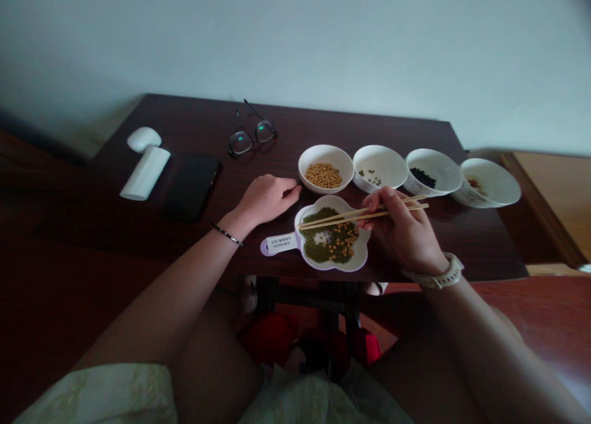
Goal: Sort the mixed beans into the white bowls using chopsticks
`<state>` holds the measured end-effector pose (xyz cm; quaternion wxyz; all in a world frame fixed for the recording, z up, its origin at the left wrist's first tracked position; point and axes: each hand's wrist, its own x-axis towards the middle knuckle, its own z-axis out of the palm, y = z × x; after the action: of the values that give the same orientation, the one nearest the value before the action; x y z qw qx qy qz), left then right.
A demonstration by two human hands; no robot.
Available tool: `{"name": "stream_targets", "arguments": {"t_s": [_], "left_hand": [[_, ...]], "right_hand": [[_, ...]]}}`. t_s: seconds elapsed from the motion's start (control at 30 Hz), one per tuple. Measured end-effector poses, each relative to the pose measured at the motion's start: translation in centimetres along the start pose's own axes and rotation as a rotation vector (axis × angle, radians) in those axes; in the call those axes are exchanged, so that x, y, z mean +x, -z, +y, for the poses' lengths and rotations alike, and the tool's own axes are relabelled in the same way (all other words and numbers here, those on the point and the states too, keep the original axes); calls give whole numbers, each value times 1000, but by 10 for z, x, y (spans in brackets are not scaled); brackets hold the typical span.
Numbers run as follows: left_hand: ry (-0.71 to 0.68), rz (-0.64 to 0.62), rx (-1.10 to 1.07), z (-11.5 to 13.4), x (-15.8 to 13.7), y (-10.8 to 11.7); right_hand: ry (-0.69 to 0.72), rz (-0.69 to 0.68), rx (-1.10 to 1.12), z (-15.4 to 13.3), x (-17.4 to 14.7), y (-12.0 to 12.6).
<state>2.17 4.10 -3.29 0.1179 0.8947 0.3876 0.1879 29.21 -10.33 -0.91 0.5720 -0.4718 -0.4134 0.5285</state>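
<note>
My right hand is closed around a pair of wooden chopsticks. Their tips point left, over the left edge of a flower-shaped dish with a labelled handle. Whether a bean sits between the tips is too small to tell. Green beans cover much of the dish, with yellow soybeans mixed in on its right. My left hand rests on the table, fingers curled in, beside a white bowl of soybeans. Nothing shows in it.
Right of the soybean bowl stand a bowl with a few green beans, a bowl of black beans and a bowl with reddish bits. Eyeglasses, a black flat case and a white device lie left on the dark table.
</note>
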Motion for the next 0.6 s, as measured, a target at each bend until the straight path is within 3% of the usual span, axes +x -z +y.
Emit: {"name": "stream_targets", "arguments": {"t_s": [0.6], "left_hand": [[-3,0,-9,1,0,0]], "right_hand": [[3,-9,2,0,-1,3]]}}
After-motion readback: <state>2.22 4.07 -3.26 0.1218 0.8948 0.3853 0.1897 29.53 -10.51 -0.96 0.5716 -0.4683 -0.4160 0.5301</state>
